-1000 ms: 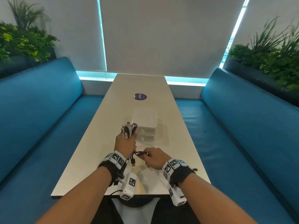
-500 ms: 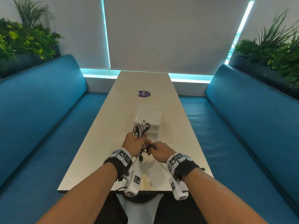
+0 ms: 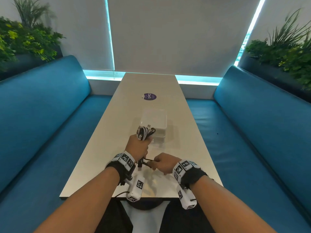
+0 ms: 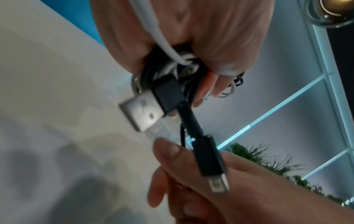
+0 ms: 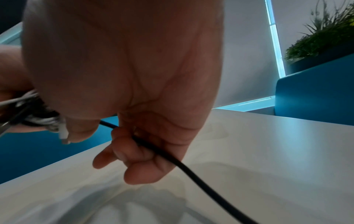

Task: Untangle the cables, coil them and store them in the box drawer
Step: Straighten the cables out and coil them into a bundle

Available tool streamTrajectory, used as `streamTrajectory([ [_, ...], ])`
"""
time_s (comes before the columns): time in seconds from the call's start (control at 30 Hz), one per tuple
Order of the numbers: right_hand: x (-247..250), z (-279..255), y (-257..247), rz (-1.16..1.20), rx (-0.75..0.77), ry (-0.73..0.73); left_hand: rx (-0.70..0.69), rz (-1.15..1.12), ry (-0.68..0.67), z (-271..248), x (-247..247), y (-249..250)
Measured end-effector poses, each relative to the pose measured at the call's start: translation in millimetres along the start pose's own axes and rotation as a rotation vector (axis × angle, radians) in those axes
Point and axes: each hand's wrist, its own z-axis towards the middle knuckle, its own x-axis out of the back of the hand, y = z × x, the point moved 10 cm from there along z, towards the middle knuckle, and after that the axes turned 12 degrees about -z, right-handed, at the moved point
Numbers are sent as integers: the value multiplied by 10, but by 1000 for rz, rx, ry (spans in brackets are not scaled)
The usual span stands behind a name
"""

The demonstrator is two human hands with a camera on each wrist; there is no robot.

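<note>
My left hand [image 3: 142, 144] grips a bundle of black and white cables [image 3: 145, 133] upright above the table, just in front of the white box drawer [image 3: 154, 121]. From below, the bundle [image 4: 170, 72] shows in my left hand's [image 4: 191, 84] fist, with a silver USB plug [image 4: 141, 113] and a small black plug [image 4: 208, 159] hanging out. My right hand [image 3: 155, 164] pinches a black cable [image 3: 147, 160] that leads out of the bundle's lower end. The black cable [image 5: 191, 171] runs through my right hand's [image 5: 122, 145] curled fingers and on toward the wrist.
The long pale table [image 3: 185, 140] carries a purple round sticker [image 3: 149, 96] beyond the box. Blue benches [image 3: 50, 123] flank both sides, with planters behind them. The table's near edge [image 3: 101, 196] lies just under my wrists.
My right hand closed in on the left hand, then drew back a little toward me with the black cable. The left hand kept its hold on the bundle.
</note>
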Motion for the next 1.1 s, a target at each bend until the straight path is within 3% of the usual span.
streamTrajectory([
  [0.23, 46, -67, 259, 69, -17, -8, 24, 331, -140, 19, 118, -127],
  [0.47, 365, -65, 84, 64, 117, 174, 39, 391, -367, -190, -206, -176],
  [0.67, 377, -24, 277, 73, 37, 213, 51, 515, -269, -120, -111, -206],
  [0.8, 360, -39, 344, 210, 1, 200, 58, 569, -205, -79, 13, -196],
  [1.03, 393, -85, 329, 305, -6, 247, 106, 685, -235, 239, 195, -534],
  [1.1, 454, -111, 337, 293, -22, 298, 90, 659, -268, 148, 113, -406],
])
